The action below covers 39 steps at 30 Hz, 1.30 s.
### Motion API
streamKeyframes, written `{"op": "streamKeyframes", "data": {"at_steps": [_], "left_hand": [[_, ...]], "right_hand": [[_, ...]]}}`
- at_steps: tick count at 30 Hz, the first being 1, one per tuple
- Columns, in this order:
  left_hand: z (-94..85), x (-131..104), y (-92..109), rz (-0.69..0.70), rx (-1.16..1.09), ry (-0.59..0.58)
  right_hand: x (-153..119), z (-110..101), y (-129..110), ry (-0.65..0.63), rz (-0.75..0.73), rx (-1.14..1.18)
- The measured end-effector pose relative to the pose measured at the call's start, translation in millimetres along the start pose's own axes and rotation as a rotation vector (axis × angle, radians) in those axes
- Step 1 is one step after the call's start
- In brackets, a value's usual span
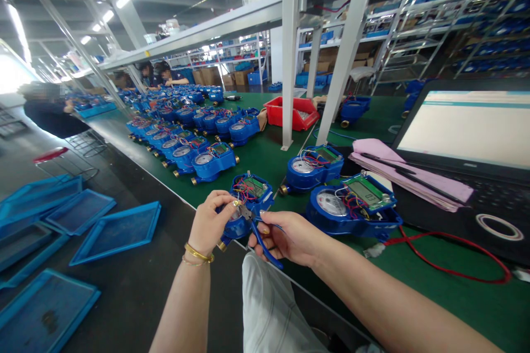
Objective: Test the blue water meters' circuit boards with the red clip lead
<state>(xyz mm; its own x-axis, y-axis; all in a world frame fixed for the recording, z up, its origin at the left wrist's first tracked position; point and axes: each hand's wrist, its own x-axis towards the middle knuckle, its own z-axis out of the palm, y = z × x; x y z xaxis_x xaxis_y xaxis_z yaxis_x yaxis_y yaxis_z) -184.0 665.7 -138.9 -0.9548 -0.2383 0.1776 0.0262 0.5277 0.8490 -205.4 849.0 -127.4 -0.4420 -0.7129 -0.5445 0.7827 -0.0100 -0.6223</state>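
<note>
Blue-handled cutting pliers [261,242] rest in my right hand [290,237], fingers wrapped around the grips. Their jaws reach up to the fingertips of my left hand [213,218], which is pinched closed over the dial side of a water meter [248,190]. What the pinch holds is too small to make out. This meter has a blue body, a brass end, a green circuit board and loose coloured wires. It sits at the bench's front edge, its dial partly hidden by my left hand. Another wired meter [351,204] with a lit-looking display stands right of my right hand.
Rows of similar meters [182,151] fill the green bench to the left. A red bin [292,115], metal posts [290,66], a laptop [467,127], pink cloth-like sheets [409,171] and a red cable [447,273] surround the work. Blue trays [118,231] lie lower left; people sit farther back.
</note>
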Motion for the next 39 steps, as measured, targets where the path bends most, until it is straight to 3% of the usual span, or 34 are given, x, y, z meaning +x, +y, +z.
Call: {"op": "streamKeyframes", "data": {"at_steps": [19, 28, 34, 39], "left_hand": [[1.6, -2, -5, -0.011, -0.027, 0.036], [-1.3, -5, -7, 0.001, 0.015, 0.018], [-4.3, -5, -9, 0.053, 0.043, -0.002], [-3.1, -3, -7, 0.07, 0.066, -0.018]], "right_hand": [[5, 13, 12, 0.042, -0.075, 0.151], [-4, 0, 26, -0.01, -0.251, 0.159], [-25, -14, 29, 0.053, -0.417, -0.131], [-20, -10, 22, 0.299, -0.751, -0.764]]}}
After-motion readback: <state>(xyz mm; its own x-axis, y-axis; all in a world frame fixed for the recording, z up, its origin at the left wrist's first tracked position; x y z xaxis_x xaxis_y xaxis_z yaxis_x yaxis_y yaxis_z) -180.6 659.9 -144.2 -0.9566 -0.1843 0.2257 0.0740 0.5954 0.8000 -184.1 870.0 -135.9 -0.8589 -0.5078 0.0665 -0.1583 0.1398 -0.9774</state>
